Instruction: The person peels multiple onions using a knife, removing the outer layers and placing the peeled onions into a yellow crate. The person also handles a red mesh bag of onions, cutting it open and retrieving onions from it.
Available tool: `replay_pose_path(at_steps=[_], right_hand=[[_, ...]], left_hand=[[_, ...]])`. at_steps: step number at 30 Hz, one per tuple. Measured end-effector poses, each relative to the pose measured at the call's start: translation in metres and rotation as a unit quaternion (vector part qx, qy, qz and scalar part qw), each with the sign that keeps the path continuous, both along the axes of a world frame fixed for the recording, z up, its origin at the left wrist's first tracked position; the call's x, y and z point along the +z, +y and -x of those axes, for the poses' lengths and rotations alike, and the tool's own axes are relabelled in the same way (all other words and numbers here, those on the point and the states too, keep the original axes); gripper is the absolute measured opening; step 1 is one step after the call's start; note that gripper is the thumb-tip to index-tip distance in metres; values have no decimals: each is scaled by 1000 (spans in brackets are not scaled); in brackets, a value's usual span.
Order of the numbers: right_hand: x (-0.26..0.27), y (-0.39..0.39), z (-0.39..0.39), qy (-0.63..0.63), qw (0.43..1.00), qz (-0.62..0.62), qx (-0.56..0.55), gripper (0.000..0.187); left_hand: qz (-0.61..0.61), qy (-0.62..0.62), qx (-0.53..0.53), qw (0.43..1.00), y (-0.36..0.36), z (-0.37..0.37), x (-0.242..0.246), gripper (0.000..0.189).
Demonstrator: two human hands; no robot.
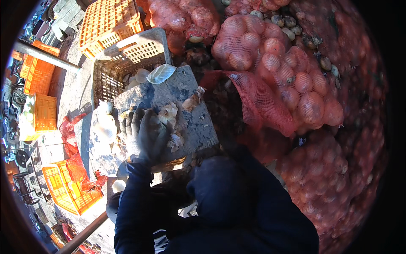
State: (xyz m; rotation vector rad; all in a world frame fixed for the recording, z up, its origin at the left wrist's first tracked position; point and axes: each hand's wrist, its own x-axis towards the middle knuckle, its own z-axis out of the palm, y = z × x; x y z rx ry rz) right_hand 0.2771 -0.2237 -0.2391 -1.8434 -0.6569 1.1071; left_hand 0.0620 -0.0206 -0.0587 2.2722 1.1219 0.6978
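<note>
My left hand (147, 130), in a dark, worn work glove, lies palm down on a dirty board (193, 127). Its fingers are somewhat spread among dry onion skins (168, 113); what is under the palm is hidden. White peeled onions (106, 128) sit in glare on the board, left of this hand. My right sleeve reaches into deep shadow by an open red mesh bag (260, 104); the right hand itself cannot be made out. At the board's far edge lies a pale, translucent piece (161, 74), perhaps an onion layer.
A grey plastic crate (144, 47) holding pale onions adjoins the board. Full mesh onion sacks (239, 41) crowd the right side, with loose onions (289, 21) between them. Orange crates (109, 22) stand farther off, and another orange crate (58, 187) lies at left near red netting (77, 168).
</note>
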Motion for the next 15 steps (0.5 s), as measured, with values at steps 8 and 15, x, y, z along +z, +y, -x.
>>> replay_pose_path(at_steps=[8, 15], right_hand=[[-67, -38, -15, 152, 983, 7, -103, 47], [66, -27, -55, 364, 882, -225, -197, 54]], left_hand=[[21, 4, 5, 1000, -6, -6, 9, 59], [-33, -22, -6, 999, 4, -2, -16, 48]])
